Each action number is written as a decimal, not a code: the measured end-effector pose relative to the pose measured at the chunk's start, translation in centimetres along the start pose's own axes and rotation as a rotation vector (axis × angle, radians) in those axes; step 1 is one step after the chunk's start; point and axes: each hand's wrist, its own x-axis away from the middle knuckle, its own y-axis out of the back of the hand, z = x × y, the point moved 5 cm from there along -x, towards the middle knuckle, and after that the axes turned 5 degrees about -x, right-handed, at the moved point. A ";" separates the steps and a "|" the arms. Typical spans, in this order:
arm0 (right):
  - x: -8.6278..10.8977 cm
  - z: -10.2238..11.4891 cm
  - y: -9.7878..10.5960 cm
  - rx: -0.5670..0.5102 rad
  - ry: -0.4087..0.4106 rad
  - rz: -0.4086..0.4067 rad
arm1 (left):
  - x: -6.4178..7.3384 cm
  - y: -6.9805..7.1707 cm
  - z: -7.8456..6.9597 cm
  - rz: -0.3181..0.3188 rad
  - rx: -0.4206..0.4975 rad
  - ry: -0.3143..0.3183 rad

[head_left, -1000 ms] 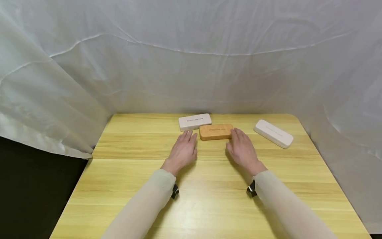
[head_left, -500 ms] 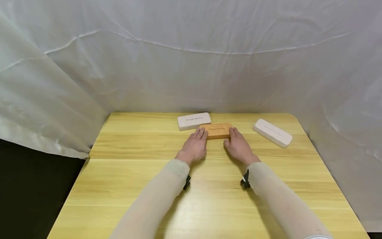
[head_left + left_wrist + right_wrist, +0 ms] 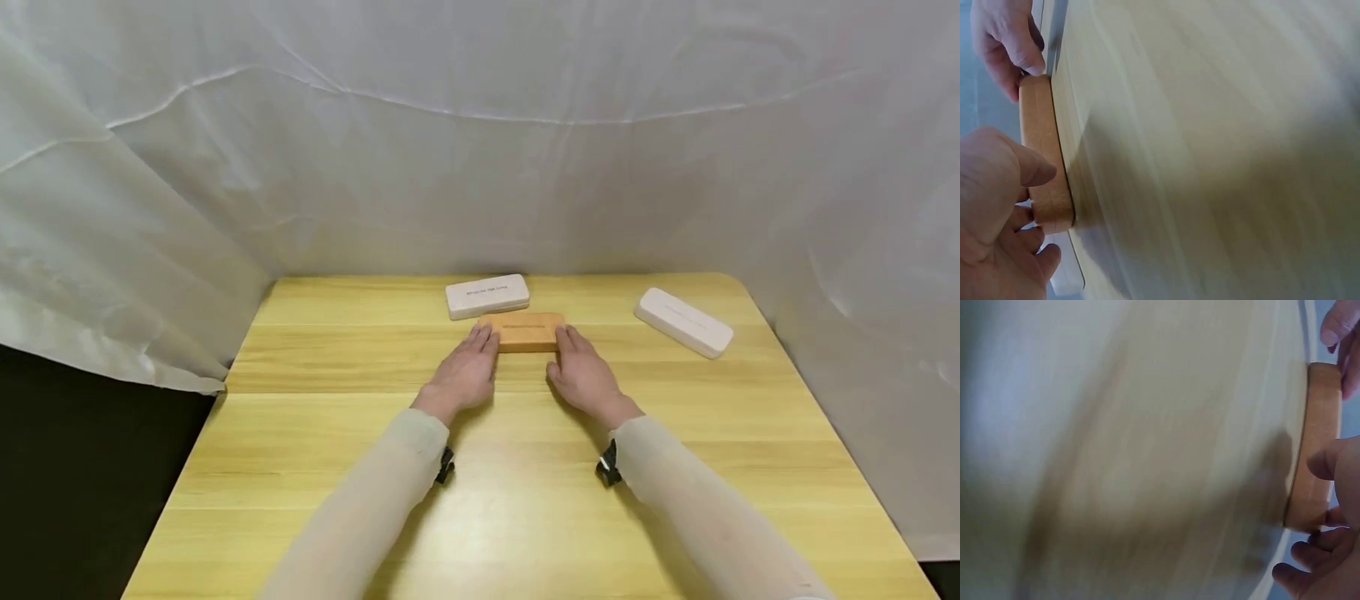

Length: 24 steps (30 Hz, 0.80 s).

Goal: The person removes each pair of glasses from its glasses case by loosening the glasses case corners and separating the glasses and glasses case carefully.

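While both forearms stretch forward over the wood-grain table [image 3: 480,542], we see a pale sleeve behind each wrist, the left sleeve [image 3: 360,512] and the right sleeve [image 3: 712,508], with a small black device, one at the left [image 3: 446,467] and one at the right [image 3: 608,465], on the inner side of each wrist.

Ahead of these, the left hand [image 3: 461,375] lies palm down, its fingers reaching forward close together and touching the left end of a tan glasses case [image 3: 525,334]. We find the right hand [image 3: 585,377] mirroring it, fingers extended side by side at the opposite end, its thumb standing off from them, in front of the near side. So the tan case lies flat between the two hands, at their fingertips; we cannot read its printed line.

Just beyond the left fingertips, behind the tan case, we see one white glasses case [image 3: 487,298], slightly slanted; whether the two touch we cannot tell. Ahead and to the right of the right hand, well apart, a second white case [image 3: 682,322] lies diagonally.

Farthest from both hands, past the table's back edge, we see a pale, creased curtain [image 3: 480,175].
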 end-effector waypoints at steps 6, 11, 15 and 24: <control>0.7 1.5 -0.2 -0.012 0.024 0.020 | 2.1 0.4 1.5 0.008 -0.002 -0.028; 1.6 2.3 -0.5 -0.017 0.045 0.032 | 3.8 0.5 1.9 0.007 -0.011 -0.041; 2.5 3.0 -0.7 -0.024 0.060 0.037 | 5.1 0.5 2.0 0.004 -0.011 -0.043; 4.8 4.3 -1.4 -0.039 0.088 0.024 | 7.8 0.3 2.0 -0.029 -0.009 -0.039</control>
